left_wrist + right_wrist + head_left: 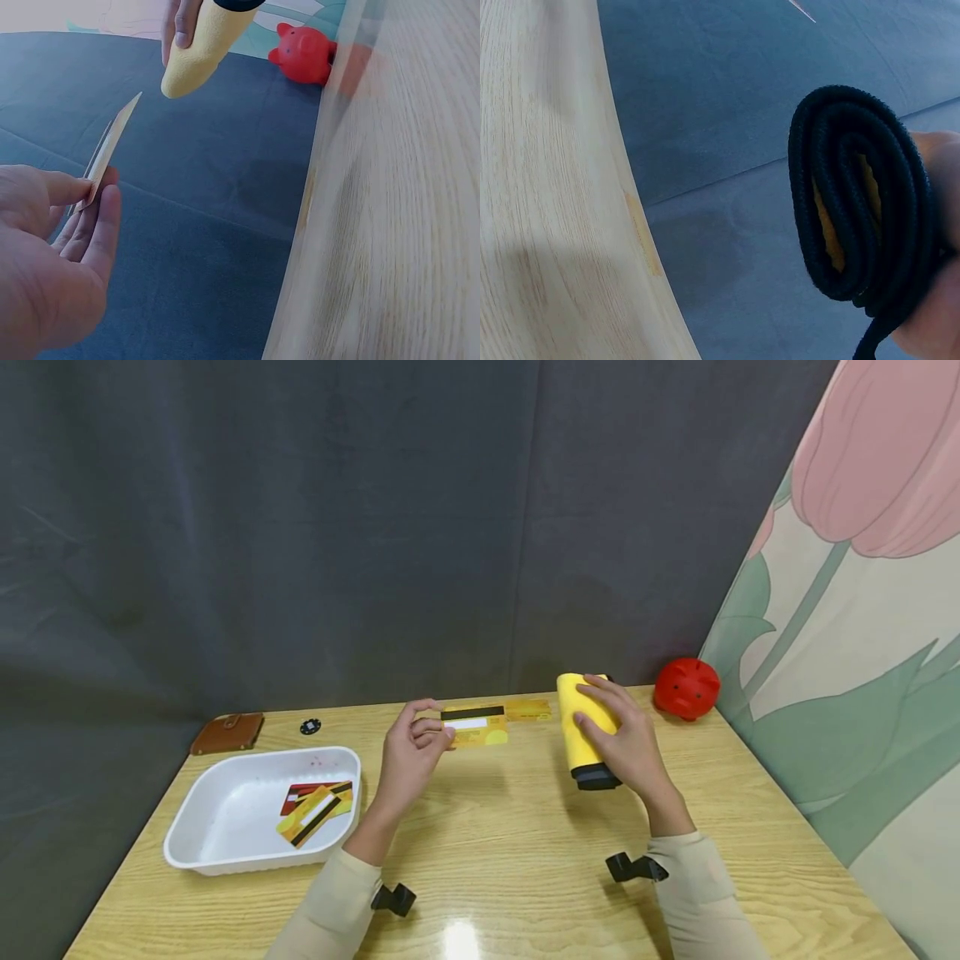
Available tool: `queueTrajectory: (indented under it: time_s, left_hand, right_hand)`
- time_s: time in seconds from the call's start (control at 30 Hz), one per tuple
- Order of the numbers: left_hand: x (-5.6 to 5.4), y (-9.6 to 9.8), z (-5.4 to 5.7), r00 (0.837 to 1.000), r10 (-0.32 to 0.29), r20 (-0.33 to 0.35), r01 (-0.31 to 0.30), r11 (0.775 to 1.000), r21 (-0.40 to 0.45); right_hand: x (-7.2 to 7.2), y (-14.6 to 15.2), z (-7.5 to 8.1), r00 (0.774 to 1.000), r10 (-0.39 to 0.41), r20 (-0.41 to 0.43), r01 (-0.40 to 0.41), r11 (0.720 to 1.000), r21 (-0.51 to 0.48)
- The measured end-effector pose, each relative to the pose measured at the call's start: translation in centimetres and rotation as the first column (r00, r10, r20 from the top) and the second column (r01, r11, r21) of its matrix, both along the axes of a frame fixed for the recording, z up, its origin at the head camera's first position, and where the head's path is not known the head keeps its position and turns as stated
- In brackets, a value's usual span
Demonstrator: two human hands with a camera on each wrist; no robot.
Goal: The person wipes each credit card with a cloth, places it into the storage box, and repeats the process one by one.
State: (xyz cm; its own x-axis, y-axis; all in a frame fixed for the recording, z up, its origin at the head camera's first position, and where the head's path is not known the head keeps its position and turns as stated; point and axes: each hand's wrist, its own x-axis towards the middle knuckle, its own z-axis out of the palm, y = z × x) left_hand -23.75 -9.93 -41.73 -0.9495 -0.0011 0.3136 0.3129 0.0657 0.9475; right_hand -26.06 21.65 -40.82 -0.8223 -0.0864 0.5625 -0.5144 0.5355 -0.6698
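My left hand point(412, 747) pinches a yellow bank card point(474, 735) by its left end, its black stripe and white strip facing me. From the side, the card point(112, 146) stands tilted between thumb and fingers, with a second thin edge close along it. My right hand point(626, 739) grips a rolled yellow cloth point(577, 718) with black edging, held up over the table. Its end shows several wound layers of the cloth point(840, 195). Another yellow card point(528, 709) lies at the table's back edge, between the hands.
On the left stands a white plastic basin point(225, 814) with several red and yellow cards point(311, 814) inside. Behind it lie a brown leather wallet point(227, 734) and a black poker chip point(310, 727). A red piggy bank point(686, 687) sits at the back right, by the curtain point(375, 527).
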Motion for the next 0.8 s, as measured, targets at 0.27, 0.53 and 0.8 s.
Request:
queueTrajectory:
  time_s: [0.27, 0.53, 0.8]
  left_hand:
    - [0.0, 0.1, -0.2, 1.0, -0.021, 0.002, 0.021, 1.0, -0.013]
    - [-0.3, 0.1, -0.7, 0.998, -0.059, 0.039, 0.061, 0.996, -0.066]
    - [-0.4, 0.0, -1.2, 0.996, -0.08, 0.043, 0.084, 0.992, -0.098]
  right_hand:
    - [0.0, 0.0, -0.1, 1.0, 0.004, 0.0, -0.004, 1.0, 0.0]
    - [0.1, -0.5, -0.2, 1.0, 0.015, -0.002, -0.015, 1.0, 0.0]
    - [0.9, -2.8, 0.0, 0.994, 0.107, -0.027, -0.106, 0.994, 0.02]
